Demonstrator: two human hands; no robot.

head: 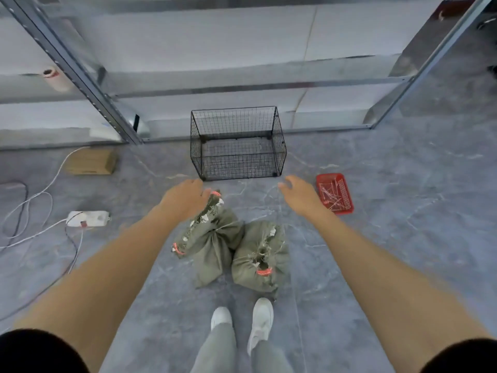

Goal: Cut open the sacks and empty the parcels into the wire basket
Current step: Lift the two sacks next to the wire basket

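**A:** What do we see in the head view?

**B:** We look down at the floor. The wire basket [239, 165] stands in front of us, close to the metal shelf frame [87, 84]. The green sacks lie between the basket and our white shoes [262, 316], and they touch each other. There is the left sack [212, 238] and the right sack [259, 262], each with a red tie.

**A:** And our hands?

**B:** Our left hand [185, 195] is just before the basket's near left corner, over the top end of the left sack. Its fingers bend downward, but we cannot tell if they clamp the sack. Our right hand [298, 192] hangs before the near right corner, fingers apart and loosely bent, holding nothing.

**A:** What else is near the basket?

**B:** A red tray [330, 175] is just to its right. A cardboard box [91, 162] and a white power strip [87, 218] are to its left, well apart from it.
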